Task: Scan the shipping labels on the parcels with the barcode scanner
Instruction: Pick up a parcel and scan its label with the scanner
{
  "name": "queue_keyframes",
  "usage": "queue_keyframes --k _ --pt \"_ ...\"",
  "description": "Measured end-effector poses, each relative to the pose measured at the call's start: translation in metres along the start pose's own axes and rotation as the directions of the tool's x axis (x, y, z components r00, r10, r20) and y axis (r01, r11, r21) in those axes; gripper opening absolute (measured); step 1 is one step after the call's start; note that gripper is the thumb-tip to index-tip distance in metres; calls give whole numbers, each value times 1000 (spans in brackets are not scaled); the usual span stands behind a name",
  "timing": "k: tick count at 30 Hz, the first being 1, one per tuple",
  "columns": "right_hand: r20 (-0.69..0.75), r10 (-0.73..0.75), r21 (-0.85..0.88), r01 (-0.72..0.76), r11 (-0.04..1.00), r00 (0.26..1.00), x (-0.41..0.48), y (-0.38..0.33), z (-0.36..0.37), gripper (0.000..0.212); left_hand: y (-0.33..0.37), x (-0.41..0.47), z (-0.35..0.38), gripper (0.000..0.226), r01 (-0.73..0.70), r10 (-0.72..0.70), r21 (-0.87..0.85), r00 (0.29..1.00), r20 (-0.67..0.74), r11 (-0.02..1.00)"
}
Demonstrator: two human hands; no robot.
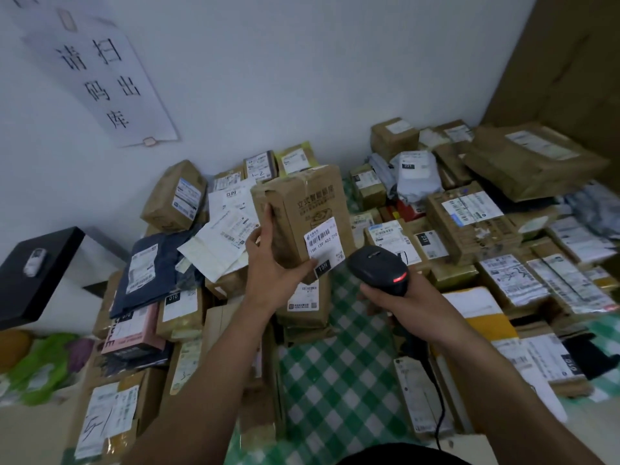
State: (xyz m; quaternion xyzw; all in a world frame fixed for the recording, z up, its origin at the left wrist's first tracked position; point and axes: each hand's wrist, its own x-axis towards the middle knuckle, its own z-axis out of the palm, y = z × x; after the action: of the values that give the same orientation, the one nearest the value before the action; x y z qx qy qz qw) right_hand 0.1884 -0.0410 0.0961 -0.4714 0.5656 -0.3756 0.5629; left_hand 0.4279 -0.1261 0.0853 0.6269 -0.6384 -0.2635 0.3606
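Checkered tablecloth (pixel 335 380) under parcel heaps (pixel 469 223); left hand (pixel 271 273) grips one box (pixel 302 209), right hand (pixel 399 300) grips one scanner (pixel 379 270).

Dim, flat indoor light, soft shadows, wide-angle bending at edges, slight blur throughout

Barcode scanner (pixel 379 268): handle concealed inside the right hand (pixel 399 302); its cable (pixel 442 414) passes out of sight near the lower edge. The left hand (pixel 271 266) covers the held parcel's (pixel 302 209) lower left corner, and the fine print on its shipping label (pixel 323 241) is too small to read. The outer parcels (pixel 600 209) at the right edge are cropped and blurred.
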Motion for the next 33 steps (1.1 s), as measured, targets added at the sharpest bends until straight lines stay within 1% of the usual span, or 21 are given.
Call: queue_keyframes --k 3,9,27,33 --pt "7 -5 -7 5 1000 1000 -1 -1 5 13 2 10 2 131 -13 12 59 1000 19 998" --pt "28 7 7 -7 1000 1000 -3 -4 7 12 0 13 7 133 -4 2 125 1000 16 992" --pt "81 18 -6 -17 1000 997 3 -2 11 17 -11 12 6 130 9 -13 96 999 41 995" --pt "61 20 27 -21 999 998 4 1 9 20 -17 10 9 132 29 -31 65 999 25 997"
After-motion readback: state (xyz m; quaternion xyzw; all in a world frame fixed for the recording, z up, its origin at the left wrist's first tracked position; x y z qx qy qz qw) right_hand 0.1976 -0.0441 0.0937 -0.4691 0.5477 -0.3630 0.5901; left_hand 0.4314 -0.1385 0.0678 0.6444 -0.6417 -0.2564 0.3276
